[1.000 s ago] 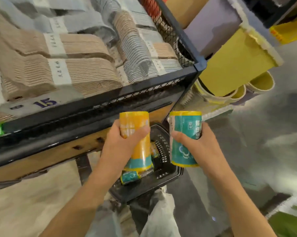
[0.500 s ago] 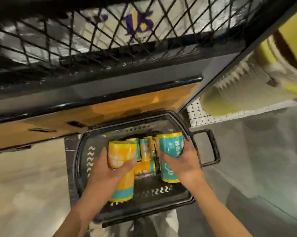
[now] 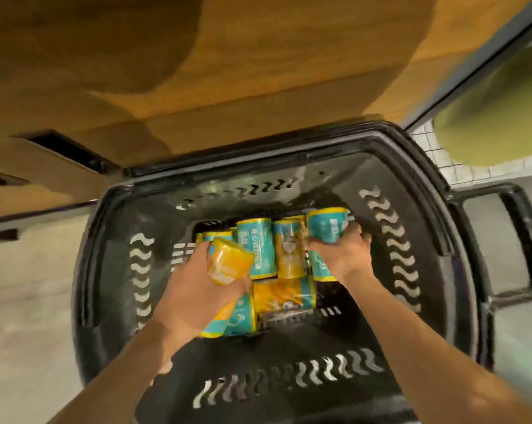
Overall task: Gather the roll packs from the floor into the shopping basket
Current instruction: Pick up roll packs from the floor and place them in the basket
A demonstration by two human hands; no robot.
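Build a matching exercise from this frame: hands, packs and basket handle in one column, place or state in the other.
Column A
1. left hand
2. right hand
3. basket handle
4. upright teal pack

Column B
a. sticks out past the basket's right rim
b. grips a teal pack
c. stands free among packs in the basket
d. grips an orange pack

Pairs: 1-d, 2-b, 3-a, 4-c

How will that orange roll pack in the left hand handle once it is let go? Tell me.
The orange roll pack is cylindrical, so it may roll against its neighbours. One left hand spans it, so it is probably light. Its wrapper looks glossy, possibly slippery.
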